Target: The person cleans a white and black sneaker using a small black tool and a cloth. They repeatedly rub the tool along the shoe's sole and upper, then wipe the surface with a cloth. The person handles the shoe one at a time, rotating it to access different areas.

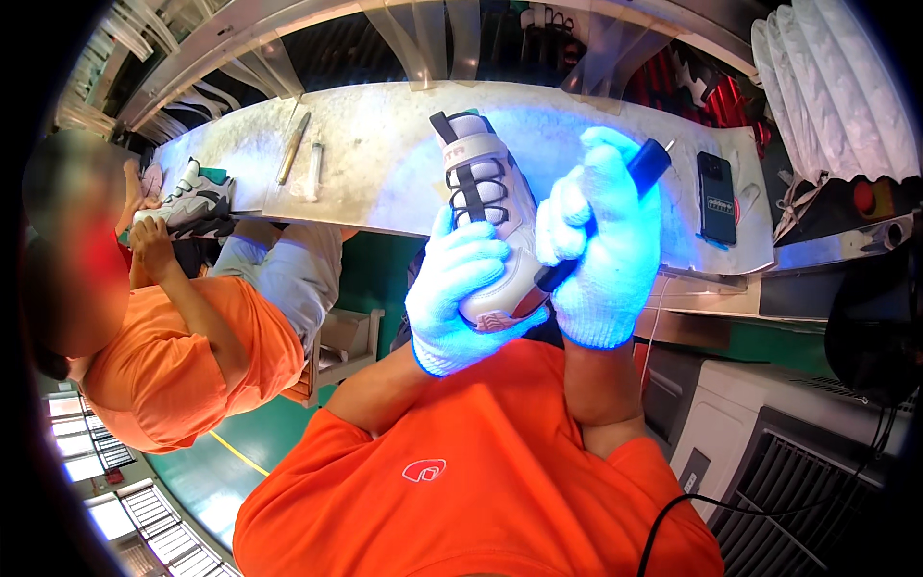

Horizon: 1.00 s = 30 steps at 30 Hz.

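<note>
Two gloved hands, one shoe and one dark tool occupy the centre, at the near edge of a single pale worktop (375, 163). The left hand (447, 293) is closed about the front of the white-and-grey shoe (511, 226), fingers across its upper; the toe points toward the wearer, and one pale strap and dark laces face up. The right hand (611, 245) is curled around the dark tool (649, 166), whose two ends show on either side of the grip, its middle hidden; the lower end lies at the toe, though contact cannot be told. Blue light falls on both gloves. On the worktop are one phone (715, 197), at right, and two slender items at left, a brown stick (293, 152) and, just beside it, a pale tube (315, 171). Farther left sits one co-worker (183, 346) in an orange shirt, with one hand against a second shoe (197, 204), also grey and white. One ribbed white hose (832, 91) hangs at upper right; one grey machine (731, 423) stands below.
</note>
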Each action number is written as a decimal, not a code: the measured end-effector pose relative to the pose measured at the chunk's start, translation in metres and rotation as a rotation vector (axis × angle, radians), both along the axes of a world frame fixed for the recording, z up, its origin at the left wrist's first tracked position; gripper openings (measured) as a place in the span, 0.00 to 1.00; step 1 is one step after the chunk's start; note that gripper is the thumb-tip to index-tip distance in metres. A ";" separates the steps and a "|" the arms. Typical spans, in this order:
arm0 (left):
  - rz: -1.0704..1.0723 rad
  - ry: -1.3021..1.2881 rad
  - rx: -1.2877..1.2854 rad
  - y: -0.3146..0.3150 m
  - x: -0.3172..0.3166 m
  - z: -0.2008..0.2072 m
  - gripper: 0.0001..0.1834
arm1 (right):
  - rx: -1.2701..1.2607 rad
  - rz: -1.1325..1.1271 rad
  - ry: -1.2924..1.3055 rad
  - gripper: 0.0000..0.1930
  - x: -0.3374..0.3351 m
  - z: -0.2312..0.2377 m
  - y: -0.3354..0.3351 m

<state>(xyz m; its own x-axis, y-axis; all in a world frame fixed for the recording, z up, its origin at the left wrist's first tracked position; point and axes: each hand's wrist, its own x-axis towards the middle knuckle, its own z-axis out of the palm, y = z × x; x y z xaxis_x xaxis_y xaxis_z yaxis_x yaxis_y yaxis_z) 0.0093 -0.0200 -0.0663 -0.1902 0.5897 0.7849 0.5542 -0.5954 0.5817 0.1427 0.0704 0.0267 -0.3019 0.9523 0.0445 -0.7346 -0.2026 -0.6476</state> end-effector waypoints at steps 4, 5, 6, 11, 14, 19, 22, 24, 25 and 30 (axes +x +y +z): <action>-0.003 0.005 -0.004 -0.003 -0.001 0.002 0.36 | 0.003 -0.023 -0.137 0.11 -0.007 0.010 -0.002; 0.000 0.003 -0.003 -0.004 -0.001 0.001 0.36 | 0.008 -0.020 -0.154 0.10 -0.008 0.011 -0.002; 0.003 0.001 -0.002 -0.005 -0.002 -0.002 0.36 | 0.013 -0.016 -0.172 0.10 -0.008 0.012 -0.003; -0.019 -0.003 -0.019 -0.005 -0.005 0.006 0.37 | -0.114 0.001 0.015 0.10 -0.006 0.010 0.001; -0.027 -0.017 -0.039 -0.006 -0.006 0.007 0.37 | -0.125 0.022 0.096 0.13 0.007 0.002 0.013; -0.033 -0.003 -0.039 -0.007 -0.009 0.006 0.38 | -0.143 0.046 0.125 0.11 0.005 0.005 0.011; -0.017 -0.018 -0.046 -0.006 -0.007 0.005 0.39 | -0.181 0.079 0.116 0.11 0.001 0.001 0.009; -0.031 -0.017 -0.040 -0.005 -0.008 0.007 0.39 | -0.164 0.072 0.101 0.10 -0.002 0.002 0.007; -0.038 -0.016 -0.037 -0.005 -0.009 0.008 0.39 | -0.151 0.072 0.091 0.10 -0.003 0.004 0.005; -0.026 0.019 -0.067 -0.008 -0.011 0.009 0.40 | -0.073 0.054 0.036 0.09 -0.008 0.002 0.005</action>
<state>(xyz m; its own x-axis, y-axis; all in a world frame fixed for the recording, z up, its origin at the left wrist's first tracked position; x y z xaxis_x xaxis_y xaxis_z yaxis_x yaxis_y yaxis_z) -0.0018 -0.0278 -0.0574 -0.1594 0.6459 0.7466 0.5508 -0.5695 0.6102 0.1347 0.0752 0.0283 -0.3526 0.9357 -0.0126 -0.7440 -0.2885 -0.6026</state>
